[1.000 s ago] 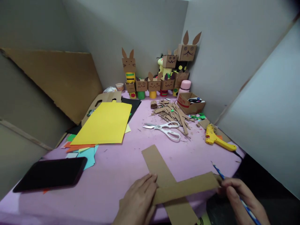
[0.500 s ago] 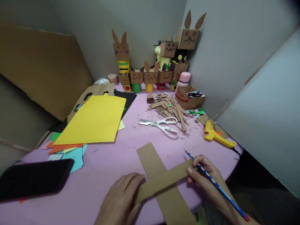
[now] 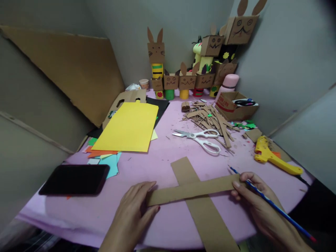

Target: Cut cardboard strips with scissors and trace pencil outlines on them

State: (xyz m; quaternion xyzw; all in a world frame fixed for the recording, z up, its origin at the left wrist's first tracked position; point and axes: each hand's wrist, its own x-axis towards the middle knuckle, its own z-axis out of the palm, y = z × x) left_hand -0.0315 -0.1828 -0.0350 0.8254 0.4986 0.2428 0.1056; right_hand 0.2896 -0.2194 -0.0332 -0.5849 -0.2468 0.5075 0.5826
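Between my two hands a narrow cardboard strip lies crosswise over a longer, wider cardboard strip on the table. My left hand grips the narrow strip's left end between thumb and fingers. At the other end, my right hand pinches the same strip. A blue patterned pencil with a red end also rests in my right hand, its tip pointing up and left. Beyond the strips lie white-handled scissors, blades apart and pointing left.
Yellow paper sheets and a black phone lie on the left. Cardboard scraps are heaped behind the scissors. At right are a yellow glue gun and a small box. Cardboard animal figures line the back.
The view has shifted, so the table's things sit farther right or higher. The narrow strip has turned closer to level across the wider one, with both hands still on it.
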